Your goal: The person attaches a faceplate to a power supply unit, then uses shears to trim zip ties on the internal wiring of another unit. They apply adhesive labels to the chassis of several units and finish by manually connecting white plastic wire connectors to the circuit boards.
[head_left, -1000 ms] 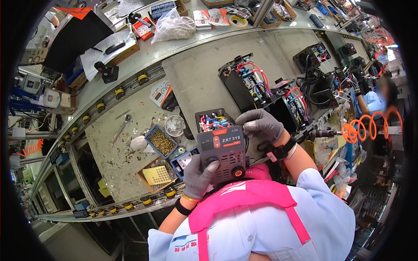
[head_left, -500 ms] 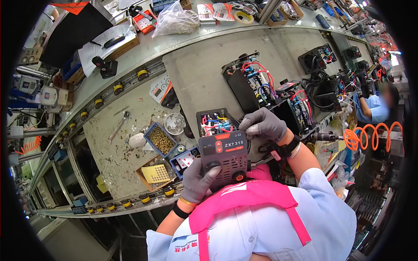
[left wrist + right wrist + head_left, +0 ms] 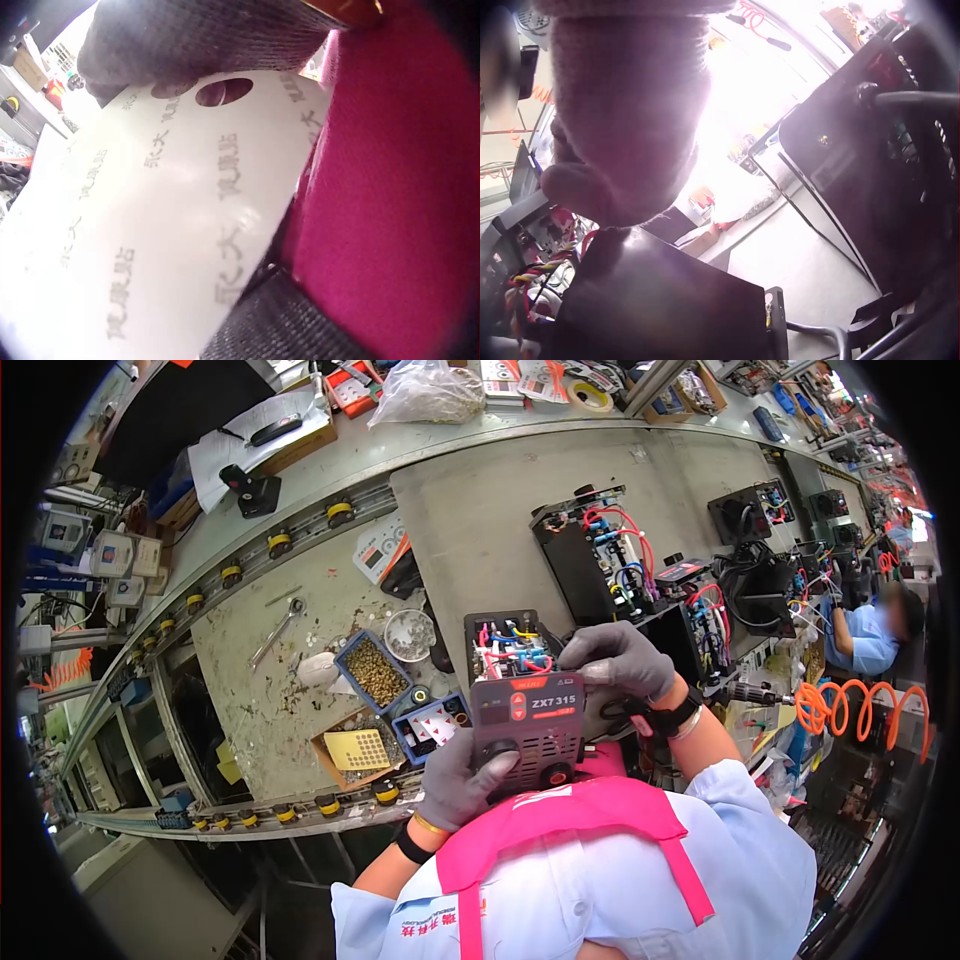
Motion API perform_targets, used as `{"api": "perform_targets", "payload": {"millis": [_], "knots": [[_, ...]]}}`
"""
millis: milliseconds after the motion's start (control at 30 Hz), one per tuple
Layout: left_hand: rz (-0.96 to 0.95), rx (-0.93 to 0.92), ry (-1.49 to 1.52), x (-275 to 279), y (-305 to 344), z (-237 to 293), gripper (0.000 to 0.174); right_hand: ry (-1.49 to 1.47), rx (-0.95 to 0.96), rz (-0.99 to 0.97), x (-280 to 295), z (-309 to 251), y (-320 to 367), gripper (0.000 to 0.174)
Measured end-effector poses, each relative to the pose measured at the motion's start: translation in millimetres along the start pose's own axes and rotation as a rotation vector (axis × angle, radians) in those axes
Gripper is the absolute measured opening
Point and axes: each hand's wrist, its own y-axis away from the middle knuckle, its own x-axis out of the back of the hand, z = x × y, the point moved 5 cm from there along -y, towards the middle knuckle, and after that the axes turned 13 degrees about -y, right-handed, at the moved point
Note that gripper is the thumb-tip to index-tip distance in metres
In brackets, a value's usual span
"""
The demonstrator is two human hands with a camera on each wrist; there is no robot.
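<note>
A grey welding machine [image 3: 530, 720] marked ZX7 315 stands against the person's apron in the head view, its open top showing coloured wires. My gloved left hand [image 3: 462, 780] grips its lower left, the thumb across the front panel beside a black knob. At the top right corner is my right hand [image 3: 620, 662], its fingers bent over the edge. The right wrist view has this glove right at the edge of the black side panel [image 3: 660, 292]. Close by the left glove, a white sheet [image 3: 172, 202] with round holes and grey lettering fills much of the left wrist view.
Several opened machines [image 3: 595, 560] stand on the bench to the right. At left are a blue bin [image 3: 345, 670] of brass-coloured parts, a yellow sheet [image 3: 357, 750] and a wrench [image 3: 277, 632]. An orange coiled hose [image 3: 860, 710] and another person [image 3: 868, 640] are farther right.
In the head view the machine and both hands have shifted slightly right, with a little more of the wired interior showing. Both hands keep the same places on it.
</note>
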Motion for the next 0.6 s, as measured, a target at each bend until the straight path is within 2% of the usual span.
{"api": "perform_targets", "payload": {"millis": [33,133,167,300,433,600], "knots": [[0.005,-0.001,-0.017,-1,1,-6,0.044,0.072,0.013,-0.042,-4,-7,2,0.026],[0.019,-0.011,-0.058,1,-1,-2,0.044,0.151,0.187,0.026,-11,-14,11,0.024],[0.018,-0.022,-0.083,2,-2,-1,0.044,0.304,0.304,0.019,-14,-19,13,0.023],[0.018,-0.048,-0.142,2,-2,-3,0.044,0.82,0.493,0.097,-34,-32,26,0.024],[0.018,-0.07,-0.131,1,-2,-7,0.044,0.996,0.523,0.182,-54,-37,38,0.027],[0.059,-0.121,-0.118,3,-2,6,0.043,1.04,0.624,0.288,-69,-36,44,0.028]]}}
